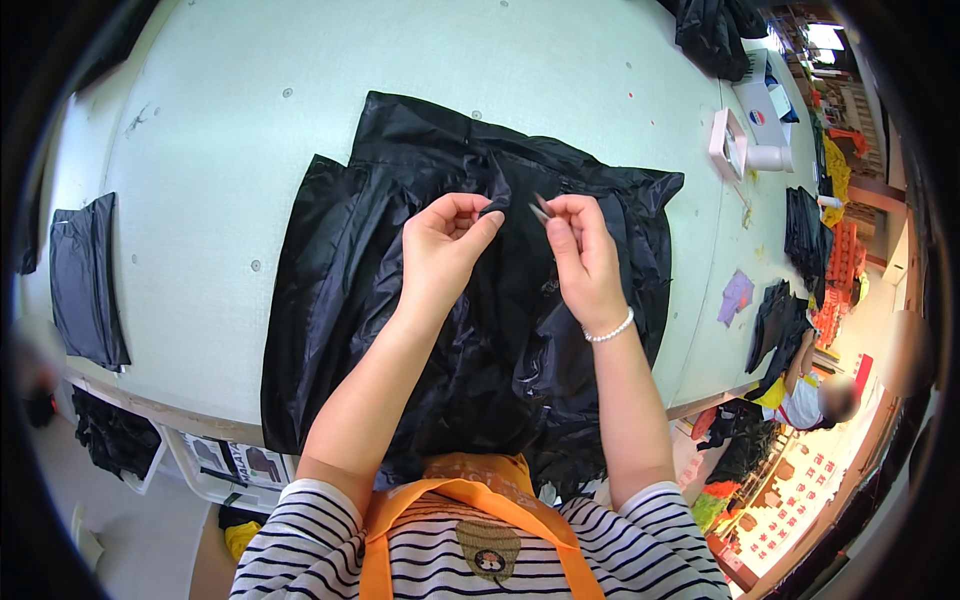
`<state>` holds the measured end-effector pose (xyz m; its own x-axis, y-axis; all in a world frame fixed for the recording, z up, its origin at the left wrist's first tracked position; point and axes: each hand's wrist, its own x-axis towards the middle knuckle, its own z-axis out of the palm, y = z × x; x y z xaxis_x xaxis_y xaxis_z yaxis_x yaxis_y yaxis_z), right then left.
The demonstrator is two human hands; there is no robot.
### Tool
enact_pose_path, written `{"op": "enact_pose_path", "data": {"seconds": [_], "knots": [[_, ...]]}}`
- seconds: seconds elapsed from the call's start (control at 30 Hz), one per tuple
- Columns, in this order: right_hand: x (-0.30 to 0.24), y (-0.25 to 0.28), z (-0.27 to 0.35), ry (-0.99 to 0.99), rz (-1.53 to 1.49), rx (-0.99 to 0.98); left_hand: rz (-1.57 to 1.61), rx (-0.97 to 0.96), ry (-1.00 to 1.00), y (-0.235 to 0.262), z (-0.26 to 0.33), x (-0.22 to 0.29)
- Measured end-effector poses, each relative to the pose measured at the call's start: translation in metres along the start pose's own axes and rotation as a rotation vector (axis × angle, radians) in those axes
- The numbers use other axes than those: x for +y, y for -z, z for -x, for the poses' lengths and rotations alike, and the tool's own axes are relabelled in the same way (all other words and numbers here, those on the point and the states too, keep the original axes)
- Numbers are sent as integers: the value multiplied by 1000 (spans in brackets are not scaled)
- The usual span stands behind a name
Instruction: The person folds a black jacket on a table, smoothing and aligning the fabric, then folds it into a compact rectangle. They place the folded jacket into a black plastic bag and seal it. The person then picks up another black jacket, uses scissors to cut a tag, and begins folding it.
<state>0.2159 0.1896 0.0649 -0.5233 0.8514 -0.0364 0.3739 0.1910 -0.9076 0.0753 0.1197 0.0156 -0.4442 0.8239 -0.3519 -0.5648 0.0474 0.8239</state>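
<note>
A black garment of thin, shiny fabric lies spread on the pale surface before me. It looks light, limp and slippery, best pinched at a fold or seam. My left hand pinches a raised fold; my right hand nips a small dark tool in a closed grip.

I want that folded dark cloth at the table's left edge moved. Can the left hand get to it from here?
Probably yes: the left hand has bare table between it and the folded dark cloth, though it now pinches the black garment.
</note>
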Motion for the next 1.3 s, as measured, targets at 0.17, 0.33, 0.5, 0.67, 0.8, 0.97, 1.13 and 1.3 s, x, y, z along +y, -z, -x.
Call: {"op": "enact_pose_path", "data": {"seconds": [0.17, 0.33, 0.5, 0.67, 0.8, 0.97, 1.13, 1.3], "knots": [[-9, 0, -13, 51, 288, -98, -9, -18, 37, 0, 0, 2], [-9, -5, -16, 102, 335, -68, -21, -32, 46, -2, -1, 7], [-8, -8, -17, 98, 329, -22, 20, -43, 57, -1, -2, 6], [-3, -7, -13, 165, 331, 53, 11, 5, 21, -2, -1, 7], [25, 47, 0, 27, 262, 273, -114, 246, -233, 10, 5, 17], [178, 230, 87, -180, 387, 712, -563, -198, 480, 51, 95, 3], [295, 304, 209, -678, 717, 806, -367, -381, 839, 27, 164, -63], [254, 265, 220, -602, 1120, 709, -204, -135, 556, -6, 164, -106]]}}
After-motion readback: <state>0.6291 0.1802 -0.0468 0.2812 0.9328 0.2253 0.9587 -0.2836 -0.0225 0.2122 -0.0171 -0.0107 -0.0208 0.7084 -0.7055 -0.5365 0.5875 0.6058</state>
